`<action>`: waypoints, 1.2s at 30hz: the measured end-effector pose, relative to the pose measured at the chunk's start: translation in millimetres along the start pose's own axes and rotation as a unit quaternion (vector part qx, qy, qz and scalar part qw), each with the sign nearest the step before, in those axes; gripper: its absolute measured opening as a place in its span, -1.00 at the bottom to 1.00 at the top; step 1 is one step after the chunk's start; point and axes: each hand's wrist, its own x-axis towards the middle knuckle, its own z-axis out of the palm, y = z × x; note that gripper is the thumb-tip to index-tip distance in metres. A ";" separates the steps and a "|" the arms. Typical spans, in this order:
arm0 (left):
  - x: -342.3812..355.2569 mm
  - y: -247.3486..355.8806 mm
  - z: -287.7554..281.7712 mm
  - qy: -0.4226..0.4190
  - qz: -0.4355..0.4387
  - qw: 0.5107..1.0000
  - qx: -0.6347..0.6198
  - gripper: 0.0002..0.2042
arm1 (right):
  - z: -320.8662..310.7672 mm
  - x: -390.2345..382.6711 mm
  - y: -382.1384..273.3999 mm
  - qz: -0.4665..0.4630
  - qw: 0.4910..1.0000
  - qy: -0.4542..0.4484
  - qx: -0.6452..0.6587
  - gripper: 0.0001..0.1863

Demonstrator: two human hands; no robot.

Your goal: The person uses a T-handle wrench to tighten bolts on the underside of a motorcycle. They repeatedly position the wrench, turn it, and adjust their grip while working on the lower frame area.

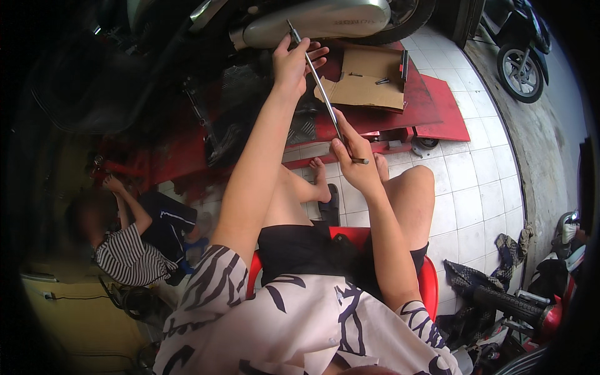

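While the long metal rod [322, 90] slants between two bare hands, left hand [290, 69]: up near the far end, thumb and index finger pinching the shaft, the other fingers fanned out loosely to the right!
Right hand [357, 153]: down at the near end, fingers curled round the rod, thumb laid along it; a short dull end [360, 161] pokes out under the fingers, and whether it belongs to the rod I cannot tell.
Rod: out in front of the knees, far tip over the silver exhaust muffler [312, 25] in this view; touching or apart, impossible to call.
Red platform [431, 115]: just beyond the hands, carrying a piece of cardboard [369, 94] right of the rod, with small metal parts [382, 80] lying on it.
Seat: a red plastic chair [430, 287] under the person, a dark sandal [329, 209] on the white tiles [459, 165] between the legs.
Left flank: a co-worker in a striped shirt [134, 250] sits low, one arm raised.
Far right: a parked scooter's front wheel [520, 72], well apart from the action.
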 end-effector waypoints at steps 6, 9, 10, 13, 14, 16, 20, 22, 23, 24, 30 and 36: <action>25.7 15.0 40.4 -0.053 0.039 0.995 0.071 -0.84 | -16.5 17.6 -38.1 -0.043 0.991 0.067 -0.103 -0.41; 43.8 19.3 51.5 -0.064 0.065 0.986 0.136 -0.88 | -21.7 30.7 -58.8 -0.063 0.986 0.086 -0.127 -0.44; 50.3 21.1 53.6 -0.067 0.068 0.982 0.161 -0.88 | -23.0 35.5 -63.2 -0.063 0.985 0.087 -0.138 -0.45; 65.5 22.0 53.3 -0.058 0.063 0.984 0.155 -0.86 | -23.3 47.4 -71.7 -0.105 0.972 0.104 -0.181 -0.45; 69.4 23.2 54.0 -0.055 0.064 0.986 0.147 -0.86 | -24.5 50.6 -74.9 -0.119 0.966 0.106 -0.203 -0.46; 75.8 25.2 53.8 -0.066 0.067 0.988 0.123 -0.84 | -26.1 55.6 -83.9 -0.110 0.964 0.105 -0.218 -0.46; 83.7 35.6 49.7 -0.089 0.063 0.983 0.145 -0.86 | -22.3 62.7 -114.6 -0.021 0.964 0.063 -0.258 -0.47; 84.2 44.0 55.7 -0.088 0.038 0.982 0.160 -0.85 | -22.8 67.7 -118.6 -0.015 0.958 0.062 -0.280 -0.51; 85.1 46.9 57.6 -0.085 0.023 0.984 0.157 -0.83 | -23.2 70.5 -120.8 -0.013 0.954 0.061 -0.292 -0.52; 85.8 49.7 58.7 -0.080 0.007 0.984 0.159 -0.81 | -23.7 73.2 -122.6 -0.013 0.951 0.059 -0.304 -0.55; 90.9 55.7 56.5 -0.086 -0.035 0.981 0.171 -0.74 | -21.3 80.4 -137.6 -0.012 0.932 0.052 -0.358 -0.68; 91.9 55.9 53.9 -0.083 -0.046 0.978 0.186 -0.72 | -15.5 81.4 -138.2 -0.009 0.918 0.053 -0.393 -0.66</action>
